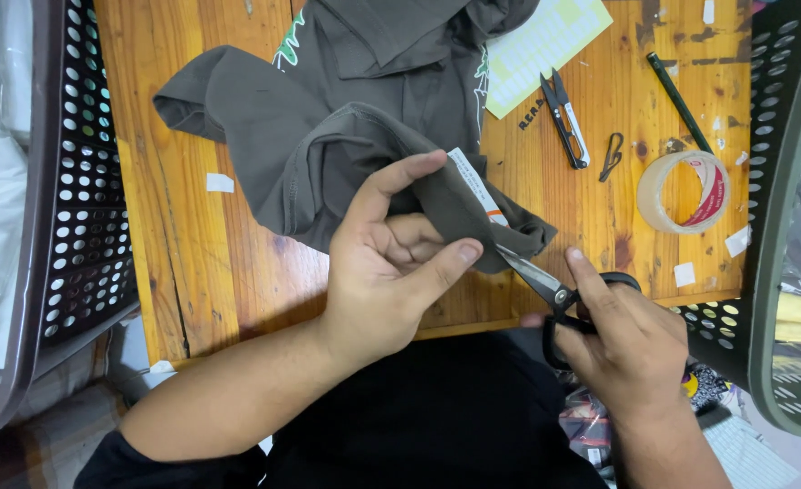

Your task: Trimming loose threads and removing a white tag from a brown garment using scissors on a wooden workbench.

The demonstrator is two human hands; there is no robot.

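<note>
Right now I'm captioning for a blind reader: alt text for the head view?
A left hand pinches a dark grey shirt while the right hand works black scissors at its edge, over a wooden table with tape roll and snips.

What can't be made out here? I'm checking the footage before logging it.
Head view:
- Scissors tips: hidden under the shirt fold.
- Label print: too small.
- Shirt collar: cut off by the top edge.
- Left hand palm: turned away.
- Right hand covers the handles.

On your desk (192, 254) you have a tape roll (685, 191), snips (564, 119), a black pen (679, 101), a sticker sheet (545, 47), and baskets (83, 181) either side.
</note>
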